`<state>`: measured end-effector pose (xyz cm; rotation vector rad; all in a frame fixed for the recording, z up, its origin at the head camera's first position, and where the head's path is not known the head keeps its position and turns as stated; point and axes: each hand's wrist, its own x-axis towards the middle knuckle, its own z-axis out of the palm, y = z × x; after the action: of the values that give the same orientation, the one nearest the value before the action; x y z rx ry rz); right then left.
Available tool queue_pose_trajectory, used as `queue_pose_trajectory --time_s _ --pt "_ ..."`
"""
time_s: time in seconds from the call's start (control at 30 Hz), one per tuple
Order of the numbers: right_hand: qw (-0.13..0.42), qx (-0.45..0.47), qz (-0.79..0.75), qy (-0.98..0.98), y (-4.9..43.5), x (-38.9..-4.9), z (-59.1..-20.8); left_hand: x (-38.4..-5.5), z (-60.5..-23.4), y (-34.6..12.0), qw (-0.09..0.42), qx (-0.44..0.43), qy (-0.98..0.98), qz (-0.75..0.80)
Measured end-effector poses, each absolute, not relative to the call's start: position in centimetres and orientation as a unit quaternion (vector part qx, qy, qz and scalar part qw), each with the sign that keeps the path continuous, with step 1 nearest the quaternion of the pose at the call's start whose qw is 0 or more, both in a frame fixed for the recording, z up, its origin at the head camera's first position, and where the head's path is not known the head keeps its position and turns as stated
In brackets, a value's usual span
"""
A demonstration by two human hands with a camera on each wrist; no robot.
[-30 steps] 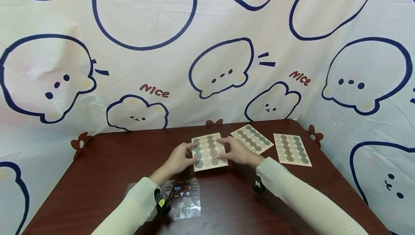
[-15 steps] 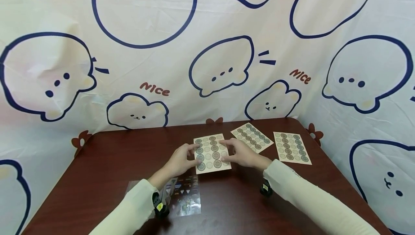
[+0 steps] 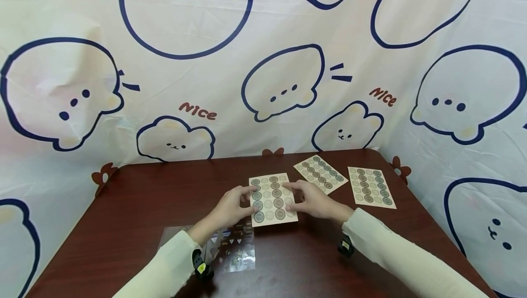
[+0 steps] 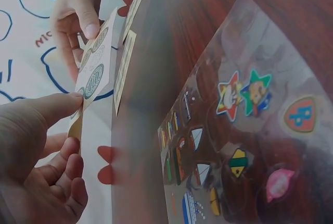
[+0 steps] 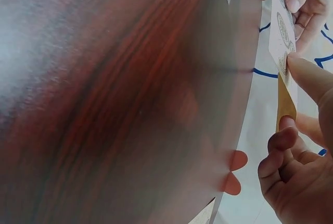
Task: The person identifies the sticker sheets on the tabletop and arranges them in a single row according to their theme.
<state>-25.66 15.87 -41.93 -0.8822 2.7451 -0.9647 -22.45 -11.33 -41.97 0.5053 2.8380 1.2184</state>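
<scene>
A cream sheet of round stickers [image 3: 273, 199], printed with green, brown and pale circles, is held just above the table by both hands. My left hand [image 3: 231, 206] pinches its left edge, thumb on the printed face and fingers behind. At the right edge, my right hand [image 3: 314, 201] pinches it the same way. Both wrist views show the sheet nearly edge-on; in the right wrist view a tan flap [image 5: 285, 99] shows behind its printed face. Below the left forearm lies a clear sticker sheet [image 4: 244, 130] with stars, boats and other small pictures, partly hidden in the head view.
Two similar cream sheets lie at the back right of the dark red wooden table [image 3: 136, 215]: a tilted one [image 3: 321, 173] and a straighter one [image 3: 372, 187]. A white cloth [image 3: 222, 83] with blue cartoon outlines hangs behind the table and along its sides.
Both hands have moved slightly right and a little nearer with the held sheet between them. The clear sheet and the two cream sheets at the back right stay in place.
</scene>
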Motion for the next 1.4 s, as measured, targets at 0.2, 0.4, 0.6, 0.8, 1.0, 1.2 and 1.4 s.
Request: queue_pose_trajectory --time_s 0.2,0.4,0.6,0.8,1.0,1.2,1.4 --pt "0.056 -0.295 -0.323 0.897 16.2 -24.9 -42.2 -21.8 -42.3 -11.3 0.005 0.177 0.906 0.385" --pt "0.059 -0.308 -0.332 0.89 16.8 -24.2 -42.6 -21.0 -42.5 -11.1 0.003 0.193 0.901 0.387" --pt "0.064 -0.315 -0.329 0.888 17.4 -23.3 -43.1 -20.2 -42.7 -10.8 0.019 0.2 0.898 0.391" --pt "0.072 -0.325 -0.323 0.886 17.9 -22.6 -43.7 -19.4 -43.0 -10.5 0.031 0.204 0.894 0.399" --pt "0.075 -0.327 -0.329 0.883 18.2 -22.3 -44.2 -19.1 -43.4 -10.3 0.031 0.205 0.894 0.396" --pt "0.08 -0.327 -0.334 0.88 18.3 -21.9 -44.5 -18.8 -43.5 -10.2 0.029 0.208 0.896 0.39" --pt "0.086 -0.324 -0.331 0.882 18.5 -21.5 -44.7 -18.5 -43.5 -10.1 0.038 0.213 0.898 0.384"
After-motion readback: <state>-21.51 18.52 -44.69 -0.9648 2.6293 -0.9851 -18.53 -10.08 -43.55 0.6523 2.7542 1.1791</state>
